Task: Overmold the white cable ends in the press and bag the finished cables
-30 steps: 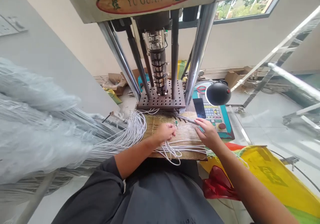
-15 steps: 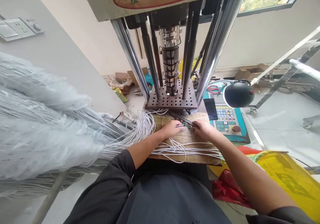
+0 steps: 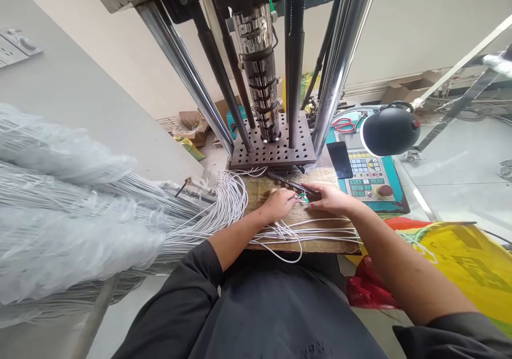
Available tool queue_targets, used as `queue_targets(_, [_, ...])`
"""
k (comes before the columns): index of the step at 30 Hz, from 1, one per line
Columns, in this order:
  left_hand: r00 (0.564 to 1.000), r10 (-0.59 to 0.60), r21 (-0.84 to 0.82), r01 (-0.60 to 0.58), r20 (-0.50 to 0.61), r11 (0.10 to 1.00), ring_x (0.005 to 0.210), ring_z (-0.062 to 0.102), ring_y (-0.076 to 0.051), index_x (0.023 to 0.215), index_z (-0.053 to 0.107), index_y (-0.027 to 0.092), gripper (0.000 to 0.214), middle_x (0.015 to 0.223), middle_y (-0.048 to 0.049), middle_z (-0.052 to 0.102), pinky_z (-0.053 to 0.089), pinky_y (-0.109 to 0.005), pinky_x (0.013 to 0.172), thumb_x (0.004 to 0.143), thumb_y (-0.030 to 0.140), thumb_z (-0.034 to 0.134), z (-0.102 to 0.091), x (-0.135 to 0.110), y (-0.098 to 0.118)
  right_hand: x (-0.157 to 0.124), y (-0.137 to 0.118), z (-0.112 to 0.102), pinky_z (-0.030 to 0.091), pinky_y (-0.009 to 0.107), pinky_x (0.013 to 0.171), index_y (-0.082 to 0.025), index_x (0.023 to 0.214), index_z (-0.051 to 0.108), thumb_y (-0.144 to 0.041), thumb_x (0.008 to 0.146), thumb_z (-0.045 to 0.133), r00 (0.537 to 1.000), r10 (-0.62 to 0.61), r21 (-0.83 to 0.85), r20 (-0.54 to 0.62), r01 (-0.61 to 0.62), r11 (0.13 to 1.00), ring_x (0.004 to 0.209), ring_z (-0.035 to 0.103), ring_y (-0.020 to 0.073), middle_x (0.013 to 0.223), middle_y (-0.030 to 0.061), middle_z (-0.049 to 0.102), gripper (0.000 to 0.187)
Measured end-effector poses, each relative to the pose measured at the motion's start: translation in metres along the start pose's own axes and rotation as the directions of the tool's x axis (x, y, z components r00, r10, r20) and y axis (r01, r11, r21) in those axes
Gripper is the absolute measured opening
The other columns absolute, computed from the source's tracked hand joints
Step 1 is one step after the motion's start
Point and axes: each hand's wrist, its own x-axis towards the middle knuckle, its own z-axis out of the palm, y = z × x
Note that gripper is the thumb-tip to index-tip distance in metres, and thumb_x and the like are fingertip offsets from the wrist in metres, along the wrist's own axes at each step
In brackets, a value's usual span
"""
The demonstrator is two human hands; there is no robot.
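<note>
My left hand (image 3: 281, 205) lies low over the board with its fingers pinched together on the end of a white cable. A small green-and-white piece (image 3: 304, 197) sits just beyond these fingertips; its exact kind is too small to tell. My right hand (image 3: 331, 199) is close on the other side of that piece, thumb and forefinger apart around it. A dark narrow bar (image 3: 286, 179) runs slantwise from the press plate to under my right fingers. Several white cables (image 3: 320, 232) stretch across the board in front of both hands.
A press with a perforated steel plate (image 3: 276, 153) stands right behind my hands. White cable bundles (image 3: 230, 199) fill the left. At right are a control panel (image 3: 366, 175), a black phone (image 3: 339, 159), a lamp (image 3: 392, 129), red-handled scissors (image 3: 343, 125) and a yellow bag (image 3: 472, 257).
The view has tilted down and shifted. My hands have come closer together, with the right thumb and forefinger spreading apart around the green piece.
</note>
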Motion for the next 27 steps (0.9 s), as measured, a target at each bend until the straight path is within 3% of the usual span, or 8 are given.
queue_targets(8, [0.998,-0.056,-0.007,0.056,-0.023,0.998,0.085,0.061,-0.018,0.080,0.066,0.019,0.026,0.083,-0.0022,0.069,0.041,-0.033,0.089,0.097,0.034,0.053,0.004,0.001,-0.002,0.003,0.003,0.004,0.051,0.038,0.106,-0.018,0.143,0.057,-0.032,0.074,0.080,0.999,0.014,0.065,-0.034,-0.012,0.998,0.121,0.064,0.0286,0.133,0.0077,0.068,0.074])
queue_targets(15, [0.993,-0.090,-0.029,0.088,-0.083,0.996,0.085,0.060,-0.018,0.082,0.066,0.019,0.021,0.086,-0.0030,0.069,0.042,-0.032,0.090,0.095,0.031,0.057,0.007,-0.002,0.001,0.009,0.014,0.013,0.047,0.042,0.109,-0.021,0.138,0.062,-0.036,0.078,0.077,0.993,0.000,-0.012,-0.115,-0.002,1.000,0.125,0.062,0.0301,0.132,0.0077,0.068,0.064])
queue_targets(20, [0.993,-0.113,-0.272,0.098,-0.040,0.957,0.075,0.059,-0.015,0.080,0.063,0.018,0.031,0.079,-0.0004,0.067,0.044,-0.026,0.074,0.099,0.038,0.048,0.001,-0.001,-0.001,0.009,0.012,0.012,0.051,0.041,0.104,-0.023,0.138,0.062,-0.038,0.079,0.076,0.993,-0.017,-0.063,-0.118,0.010,0.998,0.118,0.066,0.0293,0.128,0.0064,0.071,0.063])
queue_targets(22, [0.990,-0.118,-0.322,0.088,-0.076,0.943,0.073,0.058,-0.014,0.083,0.063,0.018,0.033,0.078,0.0000,0.066,0.043,-0.025,0.070,0.101,0.040,0.045,-0.002,0.000,-0.003,0.009,0.010,0.012,0.051,0.040,0.103,-0.023,0.139,0.061,-0.038,0.079,0.075,0.993,-0.009,-0.078,-0.120,0.000,0.997,0.117,0.067,0.0286,0.127,0.0062,0.071,0.063])
queue_targets(27, [0.976,-0.053,-0.116,0.028,-0.214,0.993,0.074,0.057,-0.015,0.085,0.066,0.018,0.027,0.081,-0.0022,0.068,0.042,-0.026,0.070,0.100,0.030,0.047,-0.008,0.000,-0.010,0.007,0.009,0.012,0.052,0.039,0.102,-0.025,0.139,0.061,-0.042,0.079,0.076,0.992,-0.004,-0.112,-0.124,-0.010,0.994,0.117,0.066,0.0286,0.127,0.0056,0.072,0.064])
